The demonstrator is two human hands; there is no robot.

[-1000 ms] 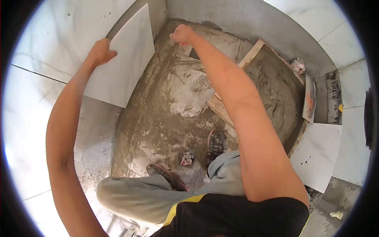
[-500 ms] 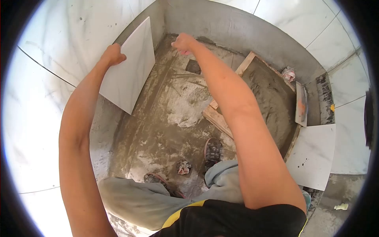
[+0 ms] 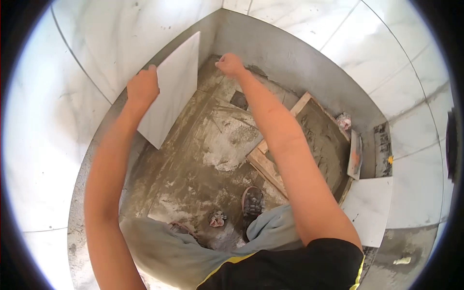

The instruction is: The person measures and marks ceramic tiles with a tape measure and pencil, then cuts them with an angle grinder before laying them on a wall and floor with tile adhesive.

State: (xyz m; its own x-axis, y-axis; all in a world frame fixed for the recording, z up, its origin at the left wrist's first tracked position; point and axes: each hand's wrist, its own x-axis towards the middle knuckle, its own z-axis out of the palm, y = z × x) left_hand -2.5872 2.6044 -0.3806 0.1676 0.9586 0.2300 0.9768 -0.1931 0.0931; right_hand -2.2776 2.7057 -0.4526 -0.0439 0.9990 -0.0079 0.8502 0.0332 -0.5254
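Observation:
A white marbled tile (image 3: 176, 87) stands on edge at a slant against the low grey wall on the left. My left hand (image 3: 143, 87) is closed at the tile's upper left edge, its back facing me and its fingertips hidden. Further in, near the far corner, my right hand (image 3: 230, 65) is closed in a fist just right of the tile, apart from it. Whether something small is in that fist I cannot make out. Below it is a dark square opening (image 3: 239, 99) in the mortar-smeared floor (image 3: 193, 159).
A wooden-framed trough (image 3: 268, 166) of wet grey mortar (image 3: 321, 140) lies to the right. A trowel (image 3: 355, 154) rests at its right edge, beside another white tile (image 3: 369, 208). Crumpled scraps (image 3: 217, 219) lie near my shoe (image 3: 252, 202). Low grey walls (image 3: 290, 53) surround the floor.
The view has tilted, so the scene sits lower. My left hand has turned on the tile's edge, its thumb no longer showing. My right hand stays closed near the corner.

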